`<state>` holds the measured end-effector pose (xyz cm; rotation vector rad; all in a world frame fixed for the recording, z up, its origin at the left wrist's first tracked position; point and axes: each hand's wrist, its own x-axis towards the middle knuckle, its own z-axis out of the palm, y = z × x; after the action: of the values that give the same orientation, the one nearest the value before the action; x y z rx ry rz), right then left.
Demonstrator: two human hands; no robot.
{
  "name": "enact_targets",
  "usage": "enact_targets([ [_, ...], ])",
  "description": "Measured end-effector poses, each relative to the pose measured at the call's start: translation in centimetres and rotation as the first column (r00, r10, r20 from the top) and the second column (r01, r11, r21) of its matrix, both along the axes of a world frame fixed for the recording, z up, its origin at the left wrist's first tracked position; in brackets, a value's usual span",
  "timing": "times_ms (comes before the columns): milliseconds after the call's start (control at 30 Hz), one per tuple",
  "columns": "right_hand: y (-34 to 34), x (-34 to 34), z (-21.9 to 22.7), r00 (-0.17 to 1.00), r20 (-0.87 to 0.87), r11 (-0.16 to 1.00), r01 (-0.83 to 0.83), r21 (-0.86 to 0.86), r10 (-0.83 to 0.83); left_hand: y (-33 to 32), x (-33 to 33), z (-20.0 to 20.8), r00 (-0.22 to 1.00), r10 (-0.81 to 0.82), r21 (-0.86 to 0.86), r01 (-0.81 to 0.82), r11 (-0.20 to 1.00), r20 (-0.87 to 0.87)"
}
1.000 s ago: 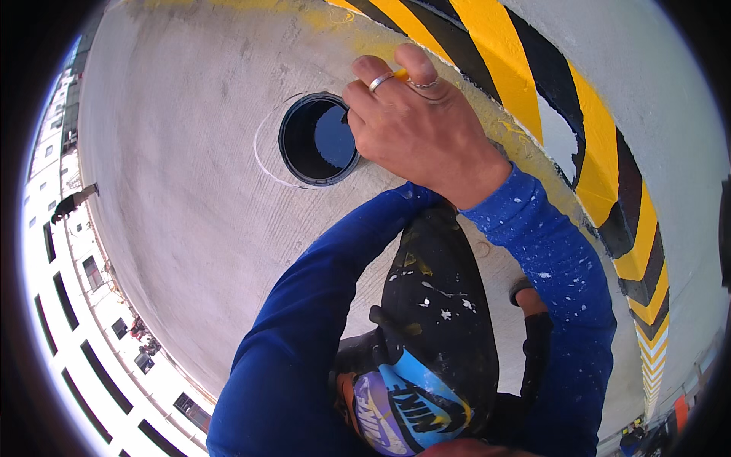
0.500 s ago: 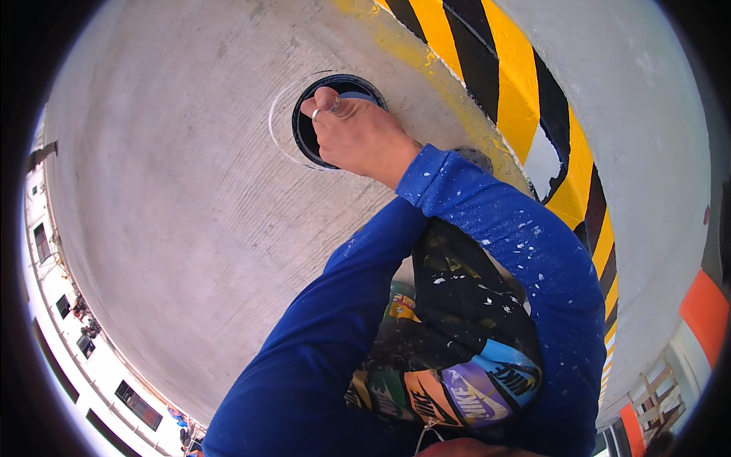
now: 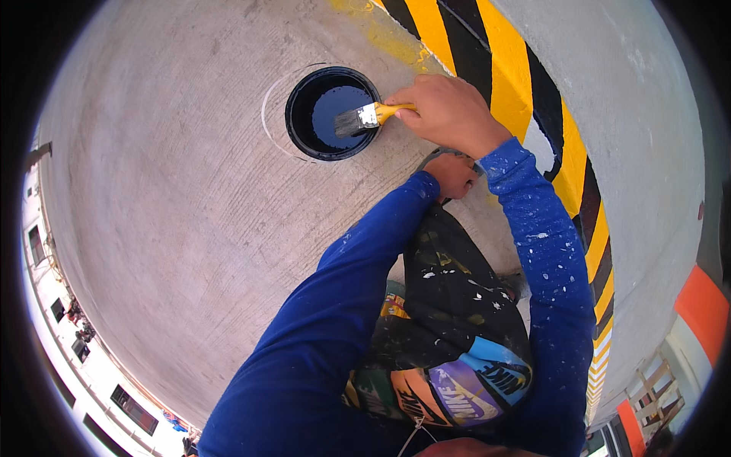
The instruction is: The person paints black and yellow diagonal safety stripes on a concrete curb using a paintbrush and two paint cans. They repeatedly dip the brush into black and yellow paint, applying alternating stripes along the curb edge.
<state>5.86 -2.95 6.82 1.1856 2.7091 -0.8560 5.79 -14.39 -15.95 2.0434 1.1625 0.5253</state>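
Observation:
A paintbrush (image 3: 364,118) with a yellow handle and dark, wet-looking bristles is held in my right hand (image 3: 449,110), fingers closed on the handle. Its bristles hang over the right side of a round black bucket (image 3: 289,114), which contains dark, glossy paint (image 3: 333,107). Below the right hand, my left hand (image 3: 453,175) is curled beside my foot, partly covered by the right wrist and sleeve. Whether anything is in its fingers cannot be made out. Both blue sleeves are in view, the right one spotted with white paint.
A raised kerb (image 3: 509,84) with yellow and black stripes runs down the right, with a bare grey patch (image 3: 539,148) among its stripes. Yellow smears mark the concrete floor (image 3: 190,190) beside it. A thin white arc (image 3: 266,103) curves around the bucket's left side.
My right hand has moved right, from over the bucket to beside its rim, bringing the paintbrush into view. The left hand, hidden before, now shows in part.

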Motion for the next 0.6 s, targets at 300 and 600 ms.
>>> enact_targets([
  [300,-2.0,-7.1,-0.5,0.918,0.102,0.478,-0.292,0.829,0.384,-0.2,-1.4,-0.8,0.996,0.050,-0.021,-0.049,0.999,0.068],
  [600,-3.5,-7.6,-2.7,0.896,0.139,0.396,-0.320,0.861,0.422,-1.4,-1.3,0.3,0.961,0.187,-0.078,-0.174,0.982,0.205],
])
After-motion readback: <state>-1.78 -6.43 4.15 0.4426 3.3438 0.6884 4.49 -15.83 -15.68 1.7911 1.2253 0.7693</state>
